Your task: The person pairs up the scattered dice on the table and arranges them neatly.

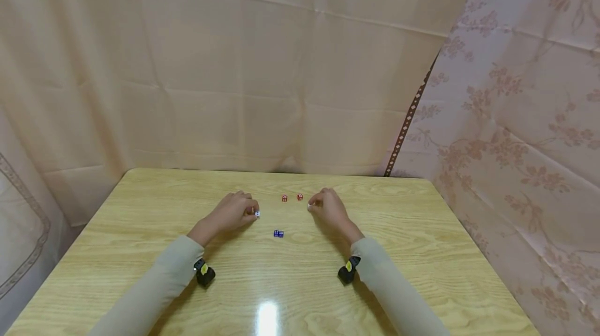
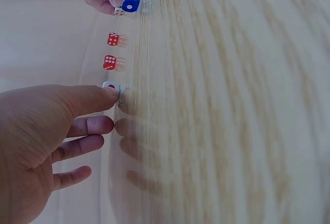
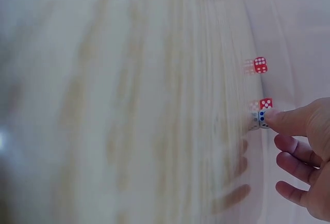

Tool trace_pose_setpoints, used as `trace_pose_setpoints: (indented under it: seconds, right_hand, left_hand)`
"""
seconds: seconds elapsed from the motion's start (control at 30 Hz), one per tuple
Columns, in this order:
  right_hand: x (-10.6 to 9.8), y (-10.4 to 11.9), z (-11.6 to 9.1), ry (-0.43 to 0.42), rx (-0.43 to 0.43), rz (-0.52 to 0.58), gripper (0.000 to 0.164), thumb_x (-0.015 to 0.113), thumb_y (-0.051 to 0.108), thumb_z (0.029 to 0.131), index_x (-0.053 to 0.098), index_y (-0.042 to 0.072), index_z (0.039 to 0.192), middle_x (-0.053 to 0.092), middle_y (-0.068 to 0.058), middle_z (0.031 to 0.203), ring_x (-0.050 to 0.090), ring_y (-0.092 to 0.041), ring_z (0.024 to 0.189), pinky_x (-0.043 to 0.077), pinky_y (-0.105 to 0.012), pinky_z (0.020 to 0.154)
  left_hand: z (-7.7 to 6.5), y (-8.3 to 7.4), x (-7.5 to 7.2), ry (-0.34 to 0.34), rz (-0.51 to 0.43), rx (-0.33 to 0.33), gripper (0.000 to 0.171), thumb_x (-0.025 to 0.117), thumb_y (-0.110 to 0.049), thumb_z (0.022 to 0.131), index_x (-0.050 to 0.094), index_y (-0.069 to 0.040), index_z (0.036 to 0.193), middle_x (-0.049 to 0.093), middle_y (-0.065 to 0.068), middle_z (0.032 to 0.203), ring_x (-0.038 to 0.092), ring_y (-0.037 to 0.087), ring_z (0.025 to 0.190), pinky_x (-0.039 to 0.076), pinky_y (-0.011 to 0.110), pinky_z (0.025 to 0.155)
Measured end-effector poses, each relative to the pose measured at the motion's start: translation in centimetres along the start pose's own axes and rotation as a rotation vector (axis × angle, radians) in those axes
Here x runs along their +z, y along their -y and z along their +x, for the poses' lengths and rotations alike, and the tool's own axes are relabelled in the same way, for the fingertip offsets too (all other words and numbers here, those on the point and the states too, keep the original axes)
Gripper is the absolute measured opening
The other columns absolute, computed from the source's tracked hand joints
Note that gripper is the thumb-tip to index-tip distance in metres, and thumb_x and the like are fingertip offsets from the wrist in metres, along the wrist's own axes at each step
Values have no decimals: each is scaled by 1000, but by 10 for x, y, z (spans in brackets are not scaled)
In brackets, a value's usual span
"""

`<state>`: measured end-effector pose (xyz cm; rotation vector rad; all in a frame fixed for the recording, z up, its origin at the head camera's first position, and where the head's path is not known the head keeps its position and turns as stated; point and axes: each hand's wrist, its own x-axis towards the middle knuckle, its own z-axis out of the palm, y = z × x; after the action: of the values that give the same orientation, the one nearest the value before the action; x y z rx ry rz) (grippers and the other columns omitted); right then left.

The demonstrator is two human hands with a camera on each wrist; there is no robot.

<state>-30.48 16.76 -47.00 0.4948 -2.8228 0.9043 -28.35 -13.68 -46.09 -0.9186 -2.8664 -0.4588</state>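
Observation:
My left hand (image 1: pixel 233 212) pinches a white die (image 1: pixel 257 214) low over the table, left of centre. In the left wrist view this die (image 2: pixel 108 84) shows a big red pip, partly covered by the thumb. Across from it, my right hand (image 1: pixel 330 211) pinches a second white die (image 1: pixel 309 206) between thumb and finger. Its blue pips show in the right wrist view beside the thumb tip, on the die (image 3: pixel 263 118). Between the hands, toward the back, sit two red dice, a left one (image 1: pixel 284 198) and a right one (image 1: pixel 300 197), slightly apart.
Two blue dice (image 1: pixel 278 234) stand side by side on the wooden table (image 1: pixel 281 278), nearer than the red pair. A beige curtain (image 1: pixel 234 91) hangs behind the table's back edge, and a flowered curtain (image 1: pixel 529 133) on the right. Each wrist wears a black camera strap.

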Motion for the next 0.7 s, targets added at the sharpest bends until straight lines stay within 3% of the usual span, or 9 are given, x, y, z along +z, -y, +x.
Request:
trace_pose_setpoints:
  seconds: [0.7]
  right_hand:
    - [15,25,-2,48,-59,31,7,79,13,88,79,6,89,66,-3,88,53,-17,88,45,-35,81]
  left_hand:
    - [0,3,1,0,-1,-2,6,75,-24,93,74,-18,92,63,-6,83,52,11,80,45,37,76]
